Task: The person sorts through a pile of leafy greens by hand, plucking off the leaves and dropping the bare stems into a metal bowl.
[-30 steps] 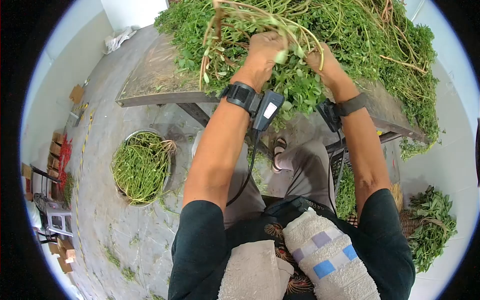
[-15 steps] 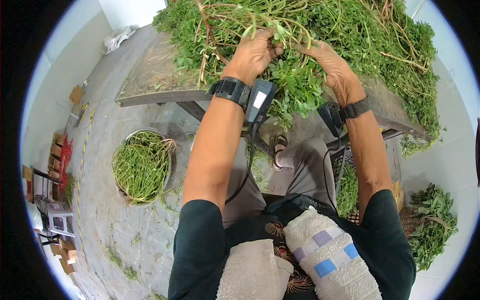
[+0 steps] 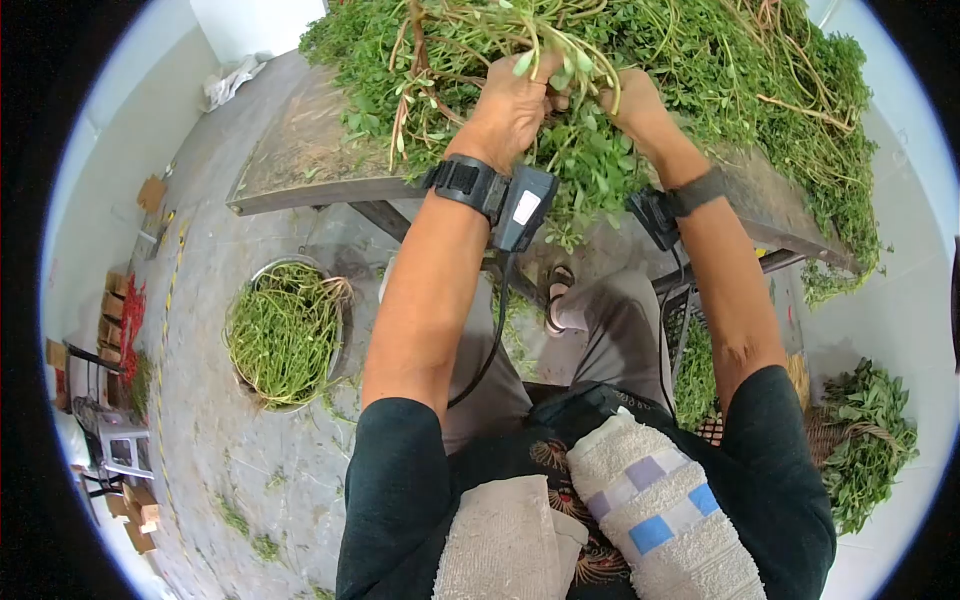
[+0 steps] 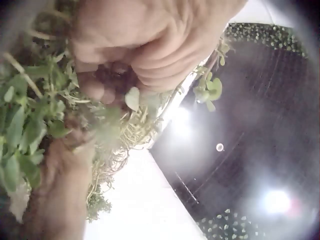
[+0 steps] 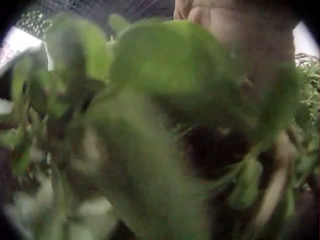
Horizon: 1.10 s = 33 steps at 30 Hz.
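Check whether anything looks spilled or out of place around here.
Loose sprigs lie scattered on the floor near the basin, looking dropped rather than placed, and greens hang over the right end of the table. I see no damage.

Dark short-sleeved top [image 3: 395, 490]; grey trousers [image 3: 612, 325]; dark strapped sandal [image 3: 561, 277]; black wristbands [image 3: 467, 179]; black boxes [image 3: 538, 187], one white-labelled; black cables [image 3: 503, 312].
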Tool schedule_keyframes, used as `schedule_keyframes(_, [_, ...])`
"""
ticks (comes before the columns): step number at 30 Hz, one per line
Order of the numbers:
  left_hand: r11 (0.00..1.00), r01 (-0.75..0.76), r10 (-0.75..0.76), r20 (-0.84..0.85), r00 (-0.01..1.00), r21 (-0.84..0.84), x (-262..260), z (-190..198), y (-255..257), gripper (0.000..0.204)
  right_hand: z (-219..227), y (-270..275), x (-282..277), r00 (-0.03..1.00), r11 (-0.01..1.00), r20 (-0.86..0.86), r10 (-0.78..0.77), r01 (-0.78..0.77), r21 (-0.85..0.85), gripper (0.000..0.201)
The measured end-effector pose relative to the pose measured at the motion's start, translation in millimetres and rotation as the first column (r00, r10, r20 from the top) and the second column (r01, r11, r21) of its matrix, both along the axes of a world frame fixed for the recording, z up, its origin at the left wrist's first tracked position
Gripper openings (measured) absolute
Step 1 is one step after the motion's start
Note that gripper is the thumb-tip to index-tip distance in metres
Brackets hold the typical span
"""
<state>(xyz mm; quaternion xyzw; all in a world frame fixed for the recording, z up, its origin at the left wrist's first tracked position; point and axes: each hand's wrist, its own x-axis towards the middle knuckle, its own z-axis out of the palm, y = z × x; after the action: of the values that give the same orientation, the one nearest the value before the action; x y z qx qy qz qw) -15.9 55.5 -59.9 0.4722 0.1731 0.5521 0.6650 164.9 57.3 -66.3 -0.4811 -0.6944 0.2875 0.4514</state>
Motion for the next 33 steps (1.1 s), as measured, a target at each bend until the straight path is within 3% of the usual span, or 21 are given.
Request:
schedule_keyframes(2, [0.999, 0.034, -0.036, 0.032, 0.999, 0.038, -2, 4, 4, 0.015, -9, 14, 6, 0.865, 0.929, 0.343, -0.365, 0.363, 0.074, 0.02])
schedule_keyframes(3, [1.0, 0.019, -0.019, 0.017, 1.0, -0.009, -5, 3, 9, 0.016, -17, 16, 13, 0.959, 0.956, 0.077, -0.273, 0.279, -0.094, 0.021])
schedule_keyframes(4, [0.998, 0.0, 0.0, 0.009, 1.0, -0.056, -8, 3, 11, 0.017, -8, 6, 7, 0.96, 0.958, 0.088, -0.265, 0.273, -0.093, 0.021])
schedule_keyframes(6, [0.998, 0.013, -0.011, 0.024, 1.0, -0.057, -11, -3, 15, 0.019, 8, -25, 4, 0.972, 0.972, -0.225, -0.061, 0.007, -0.234, 0.025])
schedule_keyframes(8, [0.987, -0.036, 0.05, 0.082, 0.995, -0.158, -10, -9, 29, 0.023, 20, -43, 1, 0.986, 0.973, -0.157, -0.057, 0.019, -0.232, 0.029])
schedule_keyframes(10, [0.992, -0.052, 0.058, 0.052, 0.997, -0.117, -12, -8, 28, 0.024, 29, -64, -5, 0.96, 0.971, -0.218, -0.176, 0.133, -0.2, 0.032])
schedule_keyframes(11, [0.994, -0.039, 0.041, 0.017, 0.999, -0.103, -14, -6, 22, 0.025, 28, -63, 13, 0.969, 0.95, -0.213, -0.122, 0.052, -0.309, 0.033])
schedule_keyframes(15, [0.986, -0.083, 0.084, -0.004, 0.996, -0.148, -12, -7, 24, 0.024, 41, -97, 47, 0.966, 0.951, -0.233, -0.115, 0.039, -0.308, 0.034])
schedule_keyframes(18, [0.985, -0.063, 0.066, 0.018, 0.998, -0.162, -12, -7, 20, 0.021, 39, -120, 78, 0.917, 0.954, -0.318, -0.24, 0.161, -0.253, 0.041])
schedule_keyframes(20, [0.988, -0.06, 0.061, 0.0, 0.998, -0.144, -16, -6, 14, 0.016, 33, -129, 106, 0.905, 0.94, -0.276, -0.323, 0.274, -0.204, 0.05])
schedule_keyframes(21, [0.974, -0.043, 0.068, 0.106, 0.992, -0.222, -13, -9, 20, 0.014, 36, -140, 114, 0.857, 0.852, -0.112, -0.504, 0.471, -0.227, 0.058])
schedule_keyframes(22, [0.998, -0.013, 0.013, 0.003, 1.0, -0.062, -18, -16, 28, 0.013, 36, -148, 127, 0.831, 0.826, -0.117, -0.543, 0.505, -0.25, 0.058])
schedule_keyframes(23, [0.946, -0.02, 0.118, -0.286, 0.951, 0.325, -28, -32, 44, 0.018, 35, -154, 145, 0.869, 0.839, -0.065, -0.491, 0.452, -0.302, 0.062])
schedule_keyframes(24, [0.994, 0.02, -0.007, -0.112, 0.994, 0.11, -31, -31, 49, 0.018, 30, -167, 166, 0.897, 0.838, -0.014, -0.441, 0.406, -0.363, 0.065])
schedule_keyframes(25, [0.989, 0.093, -0.084, 0.079, 0.993, -0.114, -28, -23, 53, 0.018, 21, -181, 188, 0.866, 0.797, -0.005, -0.499, 0.457, -0.395, 0.065])
schedule_keyframes(26, [0.977, 0.127, -0.113, 0.088, 0.99, -0.172, -29, -21, 54, 0.018, 12, -193, 210, 0.847, 0.796, 0.086, -0.525, 0.524, -0.305, 0.066])
schedule_keyframes(28, [0.957, 0.195, -0.17, 0.126, 0.977, -0.217, -37, -17, 44, 0.019, -6, -211, 244, 0.809, 0.781, 0.165, -0.564, 0.588, -0.21, 0.066])
schedule_keyframes(29, [0.947, 0.241, -0.209, 0.161, 0.965, -0.214, -38, -15, 42, 0.02, -19, -225, 263, 0.724, 0.687, 0.233, -0.649, 0.69, -0.23, 0.066])
schedule_keyframes(30, [0.911, 0.366, -0.346, 0.13, 0.929, -0.188, -45, -21, 59, 0.02, -31, -240, 274, 0.629, 0.579, 0.304, -0.715, 0.777, -0.246, 0.067])
schedule_keyframes(32, [0.868, 0.462, -0.431, 0.184, 0.883, -0.182, -54, -22, 71, 0.024, -45, -266, 281, 0.64, 0.599, 0.312, -0.702, 0.768, -0.228, 0.061])
schedule_keyframes(33, [0.854, 0.483, -0.454, 0.178, 0.873, -0.193, -54, -19, 68, 0.024, -54, -280, 285, 0.575, 0.511, 0.415, -0.705, 0.817, -0.266, 0.05])
